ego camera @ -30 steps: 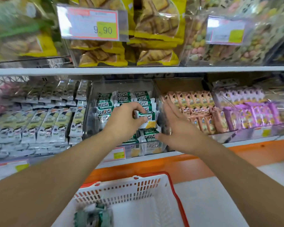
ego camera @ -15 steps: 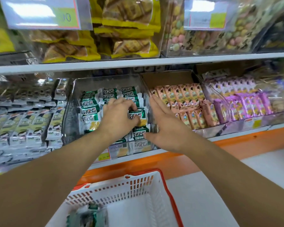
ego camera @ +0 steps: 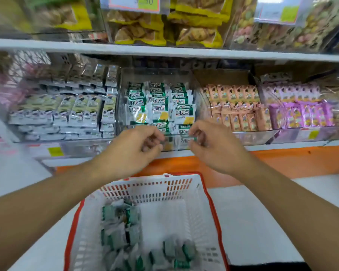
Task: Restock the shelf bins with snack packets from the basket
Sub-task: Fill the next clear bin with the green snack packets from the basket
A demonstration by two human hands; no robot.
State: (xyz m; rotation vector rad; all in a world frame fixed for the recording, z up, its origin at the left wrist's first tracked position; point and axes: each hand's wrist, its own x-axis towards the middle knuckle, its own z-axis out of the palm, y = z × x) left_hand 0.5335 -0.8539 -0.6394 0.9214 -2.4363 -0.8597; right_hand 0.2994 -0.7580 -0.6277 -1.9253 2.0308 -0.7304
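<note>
Green snack packets (ego camera: pixel 160 106) stacked in clear bin (ego camera: pixel 123 98); more in near basket (ego camera: pixel 184 184). Left hand (ego camera: pixel 129 151) and right hand (ego camera: pixel 213 145) empty, fingers loosely curled, at bin's front.

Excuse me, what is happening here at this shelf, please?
A person is restocking a shop shelf. Both hands, the left hand and the right hand, hover with loosely curled fingers at the front edge of the clear bin that holds green and white snack packets; neither plainly holds a packet. Below them, the white basket with a red rim holds more green packets not yet shelved.
</note>
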